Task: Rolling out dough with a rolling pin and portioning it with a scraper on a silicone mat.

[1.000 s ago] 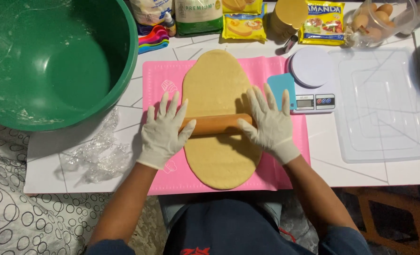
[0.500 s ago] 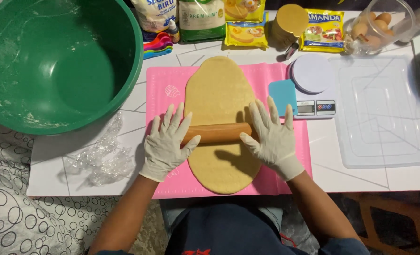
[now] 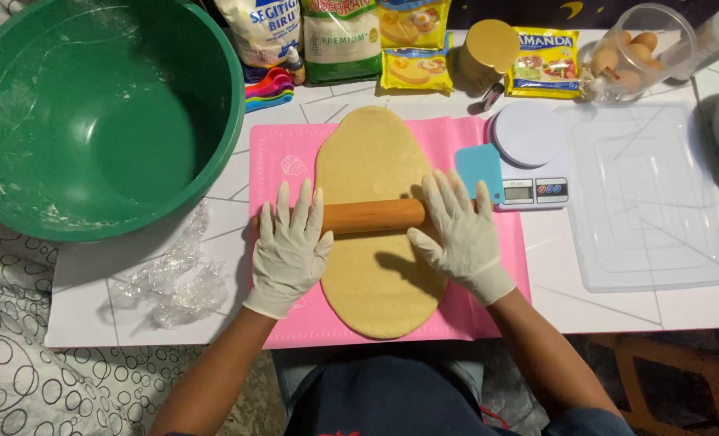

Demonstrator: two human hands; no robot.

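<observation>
Rolling pin (image 3: 373, 216) farther up dough (image 3: 378, 226) than before

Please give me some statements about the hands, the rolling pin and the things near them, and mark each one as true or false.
1. Both hands, left hand and right hand, wear pale gloves. True.
2. The rolling pin lies across the dough. True.
3. The dough lies on a blue mat. False: the mat is pink.
4. The green bowl is full of flour. False: only white smears show inside.
5. The kitchen scale sits right of the dough. True.
</observation>
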